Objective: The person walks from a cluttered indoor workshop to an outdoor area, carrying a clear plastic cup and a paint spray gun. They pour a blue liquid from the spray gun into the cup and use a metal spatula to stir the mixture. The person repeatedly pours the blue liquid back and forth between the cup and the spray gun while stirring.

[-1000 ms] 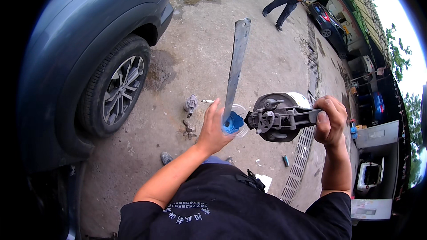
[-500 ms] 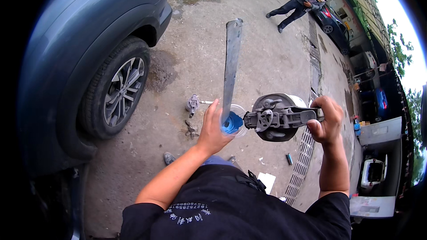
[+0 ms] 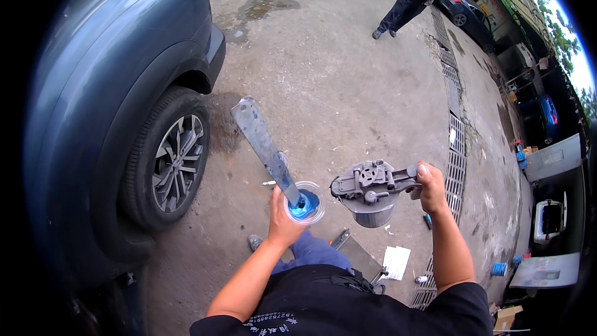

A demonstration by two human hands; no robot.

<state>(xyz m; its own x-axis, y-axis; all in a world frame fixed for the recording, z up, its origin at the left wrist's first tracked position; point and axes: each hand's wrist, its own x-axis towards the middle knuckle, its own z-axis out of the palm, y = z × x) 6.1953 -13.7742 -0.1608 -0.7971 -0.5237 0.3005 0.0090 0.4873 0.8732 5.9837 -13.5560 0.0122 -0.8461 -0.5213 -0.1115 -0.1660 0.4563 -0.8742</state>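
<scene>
My left hand (image 3: 283, 226) is wrapped round a clear plastic cup (image 3: 320, 200) with blue paint (image 3: 306, 210) in it. A long flat metal stirring stick (image 3: 263, 143) stands in the paint and leans far left over the rim. My right hand (image 3: 430, 188) grips the handle of a grey paint-smeared mixing lid (image 3: 374, 177), which is fitted on a paint can (image 3: 374, 215). The can hangs just right of the cup, its lid upward and its spout end pointing at the cup, with a small gap between them.
A blue-grey car (image 3: 118, 68) with its wheel (image 3: 177, 165) stands close on the left. A drain grate (image 3: 457, 140) runs along the right. White paper (image 3: 396, 262) lies near my feet. Another person (image 3: 410, 1) stands far off, near parked cars.
The can has turned from tipped over the cup to more level, and its spout has come away from the rim. The stirring stick now leans left. My view has shifted.
</scene>
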